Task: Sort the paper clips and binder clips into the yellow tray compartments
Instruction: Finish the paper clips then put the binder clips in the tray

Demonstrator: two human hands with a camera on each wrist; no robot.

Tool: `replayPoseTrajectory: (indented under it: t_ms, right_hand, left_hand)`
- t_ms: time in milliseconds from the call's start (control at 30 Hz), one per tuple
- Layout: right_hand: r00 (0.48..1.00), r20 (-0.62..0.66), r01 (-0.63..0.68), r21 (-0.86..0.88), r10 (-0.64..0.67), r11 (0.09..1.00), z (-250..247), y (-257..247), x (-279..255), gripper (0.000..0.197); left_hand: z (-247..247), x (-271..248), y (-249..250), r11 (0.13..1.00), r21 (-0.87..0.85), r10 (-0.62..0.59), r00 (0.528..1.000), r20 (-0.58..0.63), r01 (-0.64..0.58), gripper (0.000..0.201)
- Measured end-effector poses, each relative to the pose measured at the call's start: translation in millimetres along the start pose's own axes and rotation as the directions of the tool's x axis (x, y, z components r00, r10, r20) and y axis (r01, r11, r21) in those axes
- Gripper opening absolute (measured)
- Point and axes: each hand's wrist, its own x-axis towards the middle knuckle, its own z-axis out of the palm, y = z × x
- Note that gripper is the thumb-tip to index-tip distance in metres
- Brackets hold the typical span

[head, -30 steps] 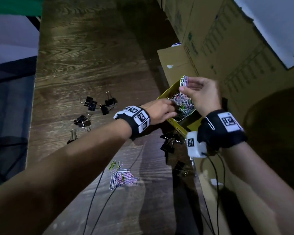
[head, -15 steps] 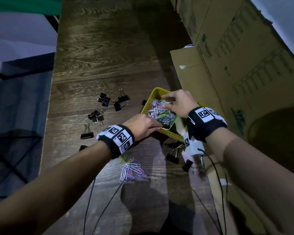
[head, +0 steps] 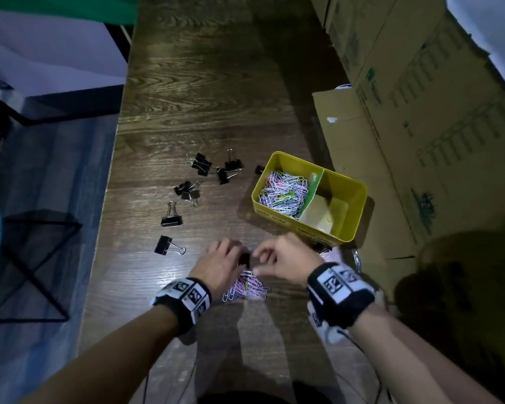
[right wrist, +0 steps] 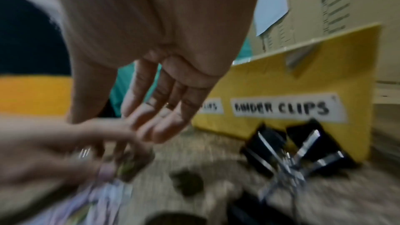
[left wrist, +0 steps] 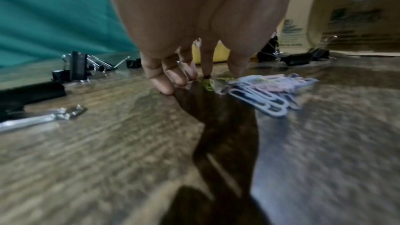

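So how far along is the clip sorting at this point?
Roughly partway. Done: the yellow tray has a heap of paper clips in its left compartment; its right compartment holds no binder clips. In hand: the left hand and right hand are down at the loose paper clips on the table; what either holds is unclear. Left: that pile and the scattered black binder clips.

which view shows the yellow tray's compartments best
The head view: the yellow tray is seen from above, paper clips fill its left compartment. The right wrist view shows only its blurred labelled side wall; the left wrist view shows just a yellow sliver behind the fingers.
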Motion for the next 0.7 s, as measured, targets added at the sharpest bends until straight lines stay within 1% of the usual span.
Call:
replayPoseTrajectory:
  t_ms: [67,100,133,200,267,300,333,367,433,500,600,700]
  right_hand:
    - [0.989,0.096,-0.088,-0.234,0.113,0.968,31,11,-1,0.067]
    - [0.981,0.120,-0.109,-0.305,0.152,0.946,45,14,-3,0.080]
    - [0.978,0.125,-0.114,-0.340,0.165,0.934,58,17,-6,0.090]
    - [0.985,0.090,-0.111,-0.332,0.149,0.937,76,15,-11,0.100]
    - [0.990,0.019,-0.131,-0.293,0.143,0.947,87,12,-13,0.104]
    - [0.988,-0.009,-0.149,-0.281,0.153,0.948,90,10,-12,0.104]
    - [0.987,-0.029,-0.159,-0.279,0.158,0.947,92,8,-11,0.100]
    - [0.987,-0.043,-0.162,-0.285,0.157,0.945,95,6,-9,0.095]
    - [0.988,-0.055,-0.156,-0.297,0.146,0.942,99,4,-4,0.078]
    - [0.990,-0.052,-0.139,-0.303,0.130,0.943,102,4,-1,0.062]
    - [0.991,-0.055,-0.135,-0.292,0.124,0.947,106,4,-1,0.034]
    - [0.990,-0.062,-0.143,-0.311,0.130,0.940,107,2,-2,0.024]
  left_hand:
    - [10,-10,8,0.999,-0.010,0.034,0.999,0.008,-0.034,0.044]
    - [13,-15,11,0.998,-0.011,0.069,0.998,0.011,-0.069,0.047]
    - [14,-20,13,0.995,-0.009,0.102,0.995,0.011,-0.101,0.050]
    - [14,-29,12,0.993,-0.015,0.120,0.993,-0.007,-0.120,0.053]
    - [11,-35,7,0.999,-0.029,0.034,0.999,-0.004,-0.034,0.063]
    - [9,-37,4,0.999,-0.042,-0.026,0.999,0.025,0.027,0.071]
    - [8,-37,2,0.996,-0.047,-0.072,0.995,0.072,0.075,0.078]
    - [7,-38,3,0.995,-0.037,-0.091,0.990,0.106,0.095,0.081]
    - [10,-37,8,0.996,0.002,-0.084,0.988,0.131,0.085,0.076]
    - [13,-34,14,0.997,-0.015,-0.074,0.989,0.130,0.076,0.066]
    - [16,-36,18,0.989,-0.124,-0.073,0.992,0.104,0.086,0.059]
    - [12,-41,20,0.974,-0.220,-0.047,0.998,0.046,0.056,0.049]
